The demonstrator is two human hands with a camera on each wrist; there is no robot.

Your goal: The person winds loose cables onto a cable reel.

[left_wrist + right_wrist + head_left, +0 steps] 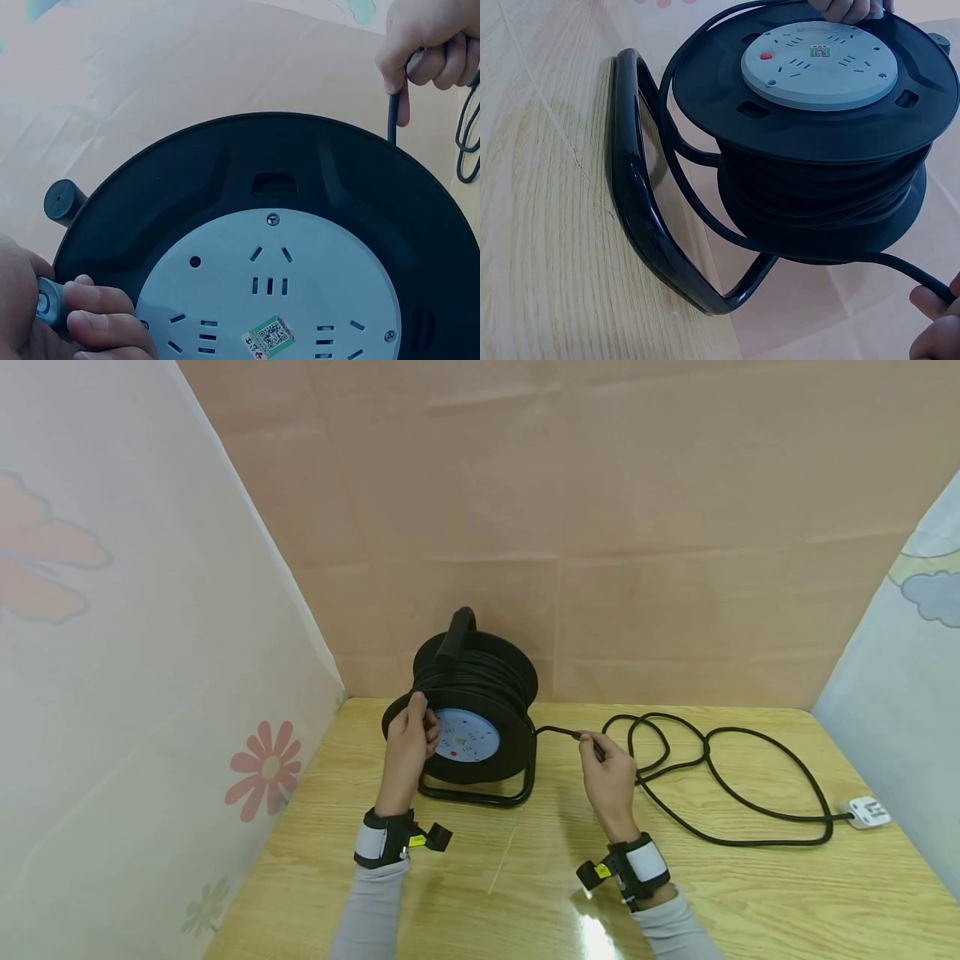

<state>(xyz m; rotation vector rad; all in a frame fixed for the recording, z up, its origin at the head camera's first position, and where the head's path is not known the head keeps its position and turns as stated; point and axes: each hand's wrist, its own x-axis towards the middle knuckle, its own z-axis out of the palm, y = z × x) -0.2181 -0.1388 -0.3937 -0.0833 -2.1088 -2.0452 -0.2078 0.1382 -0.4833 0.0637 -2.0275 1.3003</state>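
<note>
A wood-grain tabletop (300, 885) meets a creased tan backdrop (637, 527) at its far edge, with pale printed side panels (135, 693) at left and right. Left of the tabletop's middle, near its far edge, a black cable reel (480, 700) stands upright on a tubular frame (480, 798). Its pale blue socket panel (467, 735) faces the person; the drum's axis runs front to back, and the carrying handle (455, 639) lies above the drum along much the same line. The left hand (408, 735) holds a small blue-grey knob (51, 304) at the left of the front flange. The right hand (609, 775) pinches black cable (555, 728) just beside the reel. Loops spread rightward to 1 white plug (870, 812) near the right panel.
</note>
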